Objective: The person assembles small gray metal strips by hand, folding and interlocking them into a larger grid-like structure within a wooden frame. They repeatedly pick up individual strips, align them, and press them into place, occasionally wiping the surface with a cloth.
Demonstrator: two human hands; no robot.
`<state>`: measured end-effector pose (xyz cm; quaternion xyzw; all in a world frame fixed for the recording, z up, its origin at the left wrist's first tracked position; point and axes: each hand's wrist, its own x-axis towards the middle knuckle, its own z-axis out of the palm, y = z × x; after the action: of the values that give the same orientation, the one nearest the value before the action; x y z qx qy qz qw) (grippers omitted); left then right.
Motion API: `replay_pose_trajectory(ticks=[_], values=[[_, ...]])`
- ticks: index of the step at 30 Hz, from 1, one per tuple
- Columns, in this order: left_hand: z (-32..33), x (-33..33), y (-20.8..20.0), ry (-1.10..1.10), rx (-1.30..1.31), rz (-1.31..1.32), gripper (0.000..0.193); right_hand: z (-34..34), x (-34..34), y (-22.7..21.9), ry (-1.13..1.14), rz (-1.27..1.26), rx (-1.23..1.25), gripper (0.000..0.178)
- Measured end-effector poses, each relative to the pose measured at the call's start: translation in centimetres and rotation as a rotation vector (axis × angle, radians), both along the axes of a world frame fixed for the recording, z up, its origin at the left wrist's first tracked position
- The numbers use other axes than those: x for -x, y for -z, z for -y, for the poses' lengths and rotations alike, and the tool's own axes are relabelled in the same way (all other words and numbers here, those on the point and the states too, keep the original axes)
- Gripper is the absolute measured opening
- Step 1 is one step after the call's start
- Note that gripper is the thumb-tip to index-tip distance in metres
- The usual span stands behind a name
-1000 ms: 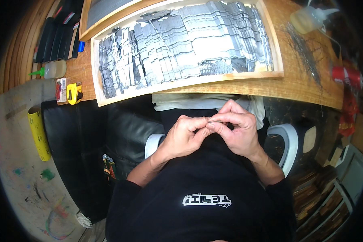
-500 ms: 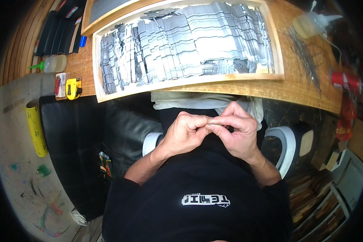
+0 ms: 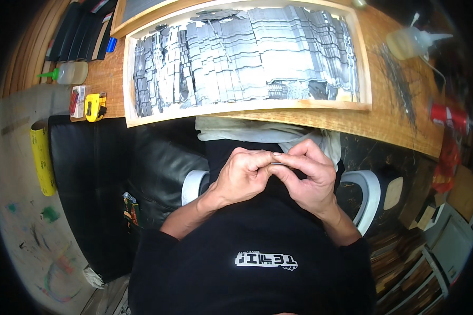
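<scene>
In front of my black shirt, above my lap, my left hand (image 3: 245, 172) and my right hand (image 3: 311, 173) meet fingertip to fingertip. Both are closed in a pinch. A tiny dark sliver (image 3: 277, 164) shows at the right finger and thumb; the rest of it is hidden by the fingers. What the left fingertips pinch is too small to make out. Beyond the hands, on the table, lies a shallow wooden tray (image 3: 247, 112) filled with rows of thin grey and black strips (image 3: 223, 63).
The wooden table (image 3: 389, 123) carries a yellow tape measure (image 3: 94, 107), a small box (image 3: 78, 101), two squeeze bottles (image 3: 72, 73), loose dark wires (image 3: 399, 79) and a red can (image 3: 449, 117). White chair arms (image 3: 365, 197) flank me. A yellow tube (image 3: 42, 160) stands at left.
The fingertips have shifted slightly against each other, and a dark sliver shows more between them. The whole view has tilted a little; the tray and table things stay put.
</scene>
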<state>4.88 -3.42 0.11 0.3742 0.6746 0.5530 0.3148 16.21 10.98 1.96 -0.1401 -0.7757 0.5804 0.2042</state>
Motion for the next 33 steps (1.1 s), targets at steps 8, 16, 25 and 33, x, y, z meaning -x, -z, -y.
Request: replay_pose_trajectory(ticks=[8,16,25,33], values=[[0.1,-0.1,0.0,-0.017,0.008,0.013,0.005,0.0,0.0,0.4,-0.012,0.000,0.001,0.023],[0.3,-0.1,0.4,0.005,0.017,0.019,0.003,0.1,-0.2,0.5,-0.014,0.007,-0.001,0.023],[0.5,0.2,0.0,0.033,0.046,0.031,0.004,-0.3,-0.1,0.5,-0.032,0.002,0.052,0.023],[0.4,0.4,-0.6,0.042,0.025,0.059,0.014,-0.6,0.0,0.3,-0.045,-0.001,0.057,0.020]])
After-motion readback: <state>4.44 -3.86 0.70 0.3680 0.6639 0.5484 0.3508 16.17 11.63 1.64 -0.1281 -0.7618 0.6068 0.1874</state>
